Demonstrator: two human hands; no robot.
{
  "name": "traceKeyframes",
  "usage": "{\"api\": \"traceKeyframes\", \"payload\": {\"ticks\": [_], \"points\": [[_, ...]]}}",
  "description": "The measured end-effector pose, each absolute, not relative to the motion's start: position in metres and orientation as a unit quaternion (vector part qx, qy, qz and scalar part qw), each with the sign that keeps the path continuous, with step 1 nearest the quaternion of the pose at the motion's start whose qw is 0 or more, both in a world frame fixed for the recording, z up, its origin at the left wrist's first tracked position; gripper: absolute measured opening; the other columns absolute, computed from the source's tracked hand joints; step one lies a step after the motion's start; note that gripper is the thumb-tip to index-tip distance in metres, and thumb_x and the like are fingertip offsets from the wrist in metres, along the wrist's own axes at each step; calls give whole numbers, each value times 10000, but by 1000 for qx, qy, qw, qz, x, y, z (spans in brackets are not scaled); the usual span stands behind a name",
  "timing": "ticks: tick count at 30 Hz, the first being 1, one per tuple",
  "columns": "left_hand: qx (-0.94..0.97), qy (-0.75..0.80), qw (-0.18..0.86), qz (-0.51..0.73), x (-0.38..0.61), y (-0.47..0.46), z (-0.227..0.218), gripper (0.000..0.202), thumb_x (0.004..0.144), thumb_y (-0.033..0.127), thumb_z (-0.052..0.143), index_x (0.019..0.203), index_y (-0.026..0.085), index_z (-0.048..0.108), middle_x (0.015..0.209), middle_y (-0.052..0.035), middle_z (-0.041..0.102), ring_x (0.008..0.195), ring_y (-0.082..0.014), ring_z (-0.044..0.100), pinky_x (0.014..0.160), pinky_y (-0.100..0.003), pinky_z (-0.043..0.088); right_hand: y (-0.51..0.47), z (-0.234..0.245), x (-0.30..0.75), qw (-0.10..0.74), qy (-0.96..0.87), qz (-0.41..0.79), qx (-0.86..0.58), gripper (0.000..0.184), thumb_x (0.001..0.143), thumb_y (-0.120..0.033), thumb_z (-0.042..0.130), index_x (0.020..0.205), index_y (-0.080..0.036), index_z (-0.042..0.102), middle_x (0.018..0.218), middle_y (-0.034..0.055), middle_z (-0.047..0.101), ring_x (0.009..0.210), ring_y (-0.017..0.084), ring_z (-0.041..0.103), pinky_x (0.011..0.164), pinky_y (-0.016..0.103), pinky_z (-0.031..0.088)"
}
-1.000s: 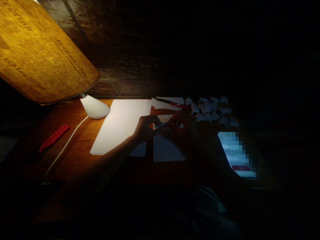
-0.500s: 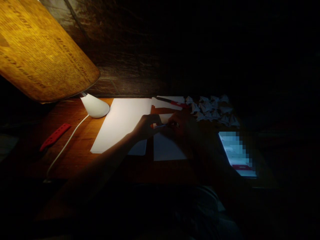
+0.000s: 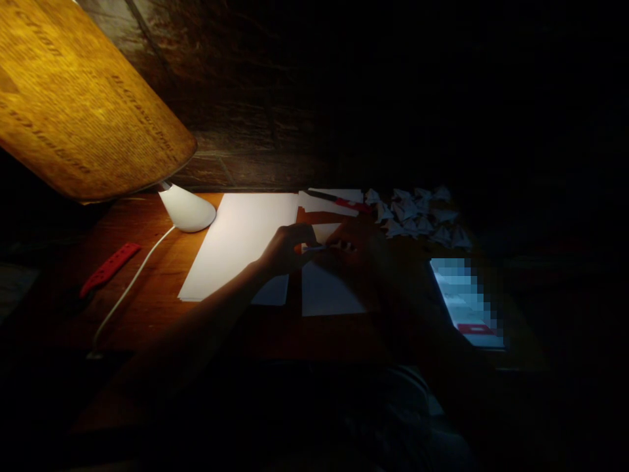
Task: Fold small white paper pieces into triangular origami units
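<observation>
Between my two hands, above the desk, is a small piece of folded paper (image 3: 314,248), seen nearly edge-on. My left hand (image 3: 289,244) is closed on its left end, thumb and fingers pinching. My right hand (image 3: 352,242), deep in shadow, is closed on the right end; its fingers show only dimly. Under the hands lies a white sheet of paper (image 3: 330,292). To the left, partly behind my left forearm, is a stack of white paper (image 3: 246,242). Several folded paper pieces (image 3: 417,216) are grouped at the back right.
A lamp with a printed shade (image 3: 98,105) and white base (image 3: 189,211) stands at left, its cord (image 3: 132,278) crossing the wooden desk (image 3: 157,314). A red-handled knife (image 3: 344,202) rests on paper at the back. Another red handle (image 3: 109,267) lies left. A lit tablet (image 3: 464,305) lies right.
The fingers of my right hand have shifted slightly along the folded paper. My left hand keeps nearly the same place, and the other things on the desk stay put.
</observation>
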State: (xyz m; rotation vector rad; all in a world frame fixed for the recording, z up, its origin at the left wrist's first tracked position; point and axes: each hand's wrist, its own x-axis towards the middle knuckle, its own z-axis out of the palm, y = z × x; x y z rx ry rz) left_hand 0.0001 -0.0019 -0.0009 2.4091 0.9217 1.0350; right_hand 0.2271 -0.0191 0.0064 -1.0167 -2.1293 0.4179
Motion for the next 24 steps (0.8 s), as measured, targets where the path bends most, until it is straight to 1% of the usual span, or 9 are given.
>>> {"api": "traceKeyframes", "payload": {"ticks": [3,6,9,12,18,21,24], "points": [[855,322,181,363,0,-2,-1,203,879,334,715,729,202,681,761,-44,688,708,-163,641,656,-307,510,-18,6,228,359,-833,156,-392,17,875,-242,769,886,-240,756,907,40,734,829,198,643,700,322,434],[852,317,188,371,0,-2,-1,190,872,309,725,722,203,676,760,-46,686,702,-167,641,650,-309,500,-17,7,229,360,-832,155,-394,21,870,-250,779,880,-243,762,915,47,742,842,208,647,710,331,433],[853,318,189,368,0,-2,1,177,869,294,725,724,203,679,753,-41,682,691,-162,634,650,-306,495,-17,8,230,349,-836,153,-395,53,867,-198,759,871,-251,762,920,39,751,863,207,656,714,325,429],[855,325,190,357,1,-2,2,197,874,313,719,716,203,681,742,-42,687,687,-163,637,649,-305,497,-18,10,230,331,-846,140,-394,98,871,-165,732,882,-257,764,928,27,758,848,197,661,707,316,426],[850,333,204,354,3,-3,4,253,880,341,706,677,193,677,715,-40,694,653,-152,640,627,-288,483,-22,12,227,330,-848,125,-394,103,871,-148,710,877,-246,744,932,29,757,866,195,661,708,307,417],[838,337,226,366,3,-4,5,258,873,326,711,665,178,677,695,-32,691,633,-139,634,621,-276,466,-20,11,225,342,-842,140,-393,92,876,-147,693,855,-232,721,913,29,740,834,185,643,681,300,407],[816,348,258,381,4,-4,6,237,836,320,736,664,166,683,671,-20,679,629,-129,615,625,-268,448,-20,9,223,377,-822,178,-388,56,883,-178,691,843,-217,696,877,27,707,768,164,608,653,290,412]]}}
